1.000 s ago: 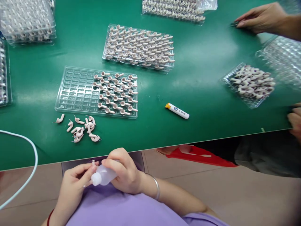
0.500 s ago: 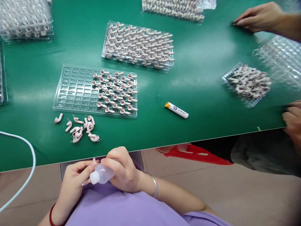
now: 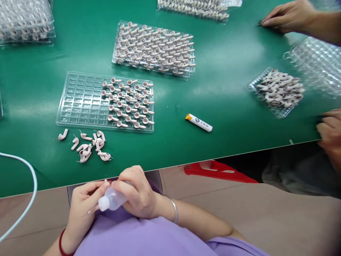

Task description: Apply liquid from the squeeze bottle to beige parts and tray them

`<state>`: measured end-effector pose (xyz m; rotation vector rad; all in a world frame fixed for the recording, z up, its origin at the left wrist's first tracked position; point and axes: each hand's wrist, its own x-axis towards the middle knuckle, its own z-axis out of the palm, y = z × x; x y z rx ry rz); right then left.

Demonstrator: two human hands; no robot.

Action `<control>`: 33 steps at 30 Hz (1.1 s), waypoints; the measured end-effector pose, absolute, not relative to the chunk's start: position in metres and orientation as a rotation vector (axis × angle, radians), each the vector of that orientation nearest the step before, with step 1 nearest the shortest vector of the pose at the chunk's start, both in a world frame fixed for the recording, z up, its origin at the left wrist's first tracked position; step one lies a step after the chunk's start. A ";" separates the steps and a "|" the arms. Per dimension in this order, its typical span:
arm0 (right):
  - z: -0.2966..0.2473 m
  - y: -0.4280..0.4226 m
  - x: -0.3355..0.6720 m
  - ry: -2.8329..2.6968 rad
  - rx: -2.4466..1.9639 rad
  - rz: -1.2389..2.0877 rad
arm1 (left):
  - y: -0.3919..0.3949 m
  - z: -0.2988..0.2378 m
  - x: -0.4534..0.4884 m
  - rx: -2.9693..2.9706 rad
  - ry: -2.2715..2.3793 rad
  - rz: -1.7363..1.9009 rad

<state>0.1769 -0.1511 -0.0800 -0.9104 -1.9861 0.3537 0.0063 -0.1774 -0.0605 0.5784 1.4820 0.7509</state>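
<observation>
Low in the head view, in front of the purple clothing, my right hand (image 3: 137, 192) is closed round a translucent squeeze bottle (image 3: 114, 200). Its white cap and thin needle tip point down and left, across my left hand. My left hand (image 3: 86, 199) pinches an earbud shell (image 3: 106, 181) between thumb and fingers; only a small pale end shows and the rest is hidden. Just beyond my hands lies a loose pile of earbud shells (image 3: 85, 149) with fine wires sticking out. Behind it a clear tray (image 3: 77, 97) carries rows of the same shells in its right half.
A fuller tray (image 3: 153, 48) of shells stands farther back, with stacked trays (image 3: 25, 21) at the far left. A white lighter (image 3: 199, 122) lies mid-table. At right are a small tray of shells (image 3: 281, 89) and another person's hand (image 3: 290, 16). A pale cable (image 3: 33, 181) curves at left.
The view has shifted a little, so the table things sit slightly more to the left. The bottle's cap and needle have moved slightly left, while both hands keep their hold.
</observation>
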 end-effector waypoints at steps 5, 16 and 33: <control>-0.077 -0.147 0.185 -2.002 -0.843 0.456 | -0.175 -0.053 0.006 0.801 1.482 0.722; -0.062 -0.128 0.227 -1.497 -1.131 0.896 | -0.168 -0.023 0.001 1.992 1.514 0.896; -0.056 -0.126 0.214 -1.396 -0.755 0.975 | -0.105 -0.004 0.014 1.879 1.377 0.731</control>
